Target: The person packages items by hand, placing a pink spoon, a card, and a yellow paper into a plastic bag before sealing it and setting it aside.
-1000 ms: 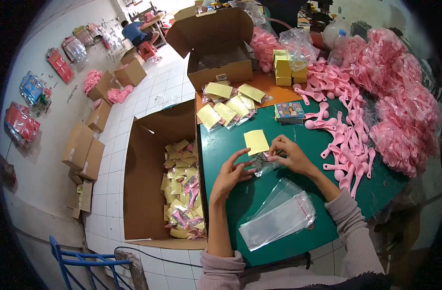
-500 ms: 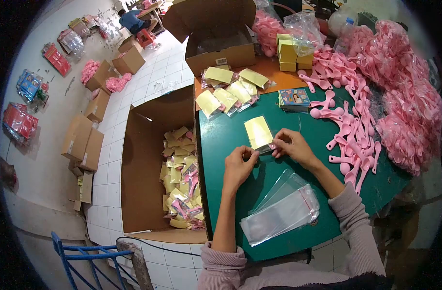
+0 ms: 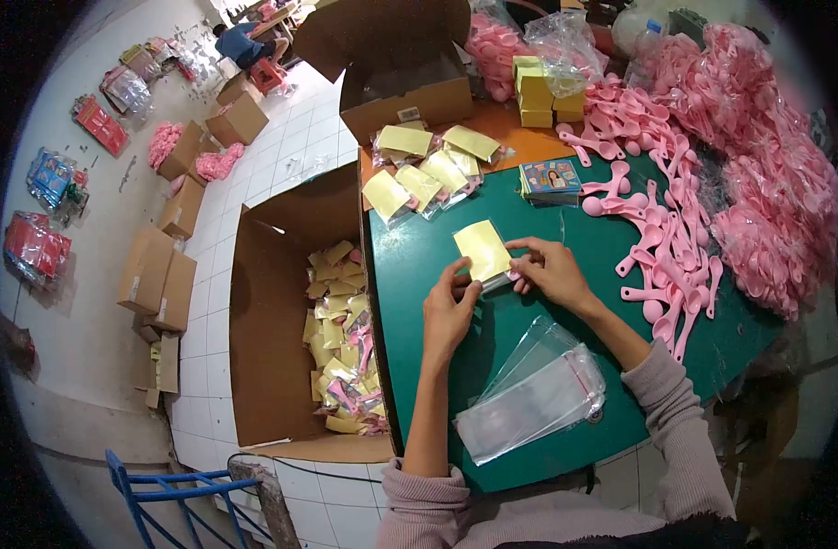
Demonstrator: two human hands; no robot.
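Between my hands is a clear packet with a yellow card (image 3: 482, 249) in it, above the green table (image 3: 419, 348). My left hand (image 3: 451, 306) pinches its lower left edge. At the lower right edge, my right hand (image 3: 549, 271) holds it between thumb and fingers, where a bit of pink shows. Nearer to me lie overlapping clear plastic bags (image 3: 529, 407). A stack of printed cards (image 3: 549, 178) is beyond my right hand. Several filled packets with yellow cards (image 3: 419, 186) lie at the back left of the table.
Loose pink spoons (image 3: 661, 242) and bagged pink spoons (image 3: 744, 137) cover the right side. Left of the table, a large cardboard box (image 3: 281, 348) holds many packets. Behind are an open carton (image 3: 410, 96) and yellow card stacks (image 3: 534, 96). A person (image 3: 240, 44) sits far off.
The packet has shifted slightly left in view. My left hand's fingers have moved up along its left edge, and my right hand has moved slightly up and left. The camera view has shifted a little.
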